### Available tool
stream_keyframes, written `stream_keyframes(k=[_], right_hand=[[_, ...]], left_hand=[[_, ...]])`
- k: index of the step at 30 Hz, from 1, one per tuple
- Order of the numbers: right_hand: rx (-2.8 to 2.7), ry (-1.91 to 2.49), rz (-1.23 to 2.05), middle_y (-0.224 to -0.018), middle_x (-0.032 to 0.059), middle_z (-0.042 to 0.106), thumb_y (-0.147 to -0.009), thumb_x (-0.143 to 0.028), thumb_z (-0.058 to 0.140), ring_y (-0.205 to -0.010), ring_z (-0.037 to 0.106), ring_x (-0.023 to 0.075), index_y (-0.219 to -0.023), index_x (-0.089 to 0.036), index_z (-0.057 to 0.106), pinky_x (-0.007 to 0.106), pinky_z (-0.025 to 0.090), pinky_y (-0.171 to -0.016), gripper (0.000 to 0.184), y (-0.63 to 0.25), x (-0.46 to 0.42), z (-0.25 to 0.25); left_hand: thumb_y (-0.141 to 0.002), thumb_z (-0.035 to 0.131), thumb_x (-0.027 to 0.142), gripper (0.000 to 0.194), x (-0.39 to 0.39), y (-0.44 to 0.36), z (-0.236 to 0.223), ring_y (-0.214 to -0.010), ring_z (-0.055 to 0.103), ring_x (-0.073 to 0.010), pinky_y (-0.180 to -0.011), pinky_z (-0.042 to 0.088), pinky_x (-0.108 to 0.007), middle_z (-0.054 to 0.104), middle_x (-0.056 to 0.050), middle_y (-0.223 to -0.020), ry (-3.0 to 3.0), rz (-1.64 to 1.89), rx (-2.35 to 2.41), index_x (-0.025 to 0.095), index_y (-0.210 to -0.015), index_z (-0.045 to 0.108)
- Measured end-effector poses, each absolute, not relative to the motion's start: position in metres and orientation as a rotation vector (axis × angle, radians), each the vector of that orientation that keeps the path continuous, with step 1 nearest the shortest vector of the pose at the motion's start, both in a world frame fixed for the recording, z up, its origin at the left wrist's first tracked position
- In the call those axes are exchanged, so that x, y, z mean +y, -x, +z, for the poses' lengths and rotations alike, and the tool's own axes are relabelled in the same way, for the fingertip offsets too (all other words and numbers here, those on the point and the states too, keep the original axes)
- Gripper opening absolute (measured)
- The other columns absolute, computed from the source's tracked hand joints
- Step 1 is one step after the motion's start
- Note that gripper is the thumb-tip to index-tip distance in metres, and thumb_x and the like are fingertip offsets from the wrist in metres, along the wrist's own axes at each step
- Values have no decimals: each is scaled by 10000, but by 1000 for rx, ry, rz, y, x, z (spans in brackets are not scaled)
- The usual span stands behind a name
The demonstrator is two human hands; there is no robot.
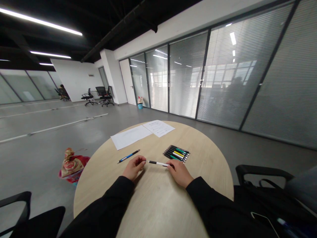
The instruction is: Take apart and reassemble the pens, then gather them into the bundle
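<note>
Black-and-white pen (157, 163) lies crosswise above the near part of the table, spanning the gap between the two hands. The right hand (179, 172) covers its right end, with the fingers (169, 165) together and closed on the barrel. The left hand (133, 167) sits at the other end, its fingers (141, 160) curled together. Their tips come right up to the pen's left end, though the view does not settle whether they grip it or only touch it. Both wrists rest low near the table, in black sleeves (104, 205).

Just beyond the left hand lies a blue pen (128, 156), set at a slant. Beyond the right hand, a tight row of pens (176, 153) with green, yellow and white barrels lies side by side. Two sheets of paper (131, 137) and (158, 128) lie at the far edge of the round pale-wood table (205, 162), overlapping slightly.

Off the table's left side, a red-and-gold bag (72, 164) sits on the grey floor. On the right, a black bag (272, 206) sits by a chair armrest (262, 171). Farther off, a seated person (61, 92) and black office chairs (105, 96) stand before a white wall, beside glass partitions with blinds (235, 74).
</note>
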State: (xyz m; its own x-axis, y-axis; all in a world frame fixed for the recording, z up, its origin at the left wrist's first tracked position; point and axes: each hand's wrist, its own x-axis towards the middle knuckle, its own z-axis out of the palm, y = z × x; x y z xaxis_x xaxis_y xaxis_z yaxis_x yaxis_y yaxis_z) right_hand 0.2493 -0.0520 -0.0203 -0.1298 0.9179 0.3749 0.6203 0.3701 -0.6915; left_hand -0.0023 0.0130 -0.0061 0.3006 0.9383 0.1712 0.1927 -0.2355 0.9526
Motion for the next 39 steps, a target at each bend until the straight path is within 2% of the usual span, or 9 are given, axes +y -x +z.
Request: stream_keyframes(k=[12,20,25,34,39], right_hand=[[-1859,1308,468,-910,51,690,-899,-167,529,-859,602,174,-947,-180,694,266,429,-795,173,-249,-53,-20],[-1859,1282,467,-915,56,693,-895,-163,529,-866,608,177,-943,-176,698,271,438,-807,176,-248,-51,-22],[-1852,1258,473,-940,65,702,-878,-149,542,-893,614,186,-962,-170,707,285,441,-827,186,-249,-50,-24],[-1757,1231,559,-958,74,719,-863,-185,543,-896,629,198,-974,-173,731,309,451,-839,218,-253,-47,-26],[-1614,1227,746,-773,24,689,-862,-236,531,-696,592,160,-1099,-178,670,276,451,-670,281,-251,-43,-34]], left_hand=[[-724,701,408,300,14,2,-12,-561,461,-97,-522,349,-222,538,26,-662,-1672,993,1015,144,-827,601],[-698,738,391,309,13,1,-11,-564,483,-94,-544,382,-228,561,25,-658,-1612,968,987,132,-820,623],[-663,772,385,319,14,0,-13,-542,462,-80,-529,359,-214,562,33,-622,-1554,994,960,123,-779,631],[-663,784,366,298,13,1,-12,-570,513,-105,-570,402,-241,594,22,-614,-1579,947,943,127,-758,634],[-664,788,370,300,12,0,-10,-570,513,-104,-567,392,-235,593,25,-613,-1580,966,930,128,-762,640]])
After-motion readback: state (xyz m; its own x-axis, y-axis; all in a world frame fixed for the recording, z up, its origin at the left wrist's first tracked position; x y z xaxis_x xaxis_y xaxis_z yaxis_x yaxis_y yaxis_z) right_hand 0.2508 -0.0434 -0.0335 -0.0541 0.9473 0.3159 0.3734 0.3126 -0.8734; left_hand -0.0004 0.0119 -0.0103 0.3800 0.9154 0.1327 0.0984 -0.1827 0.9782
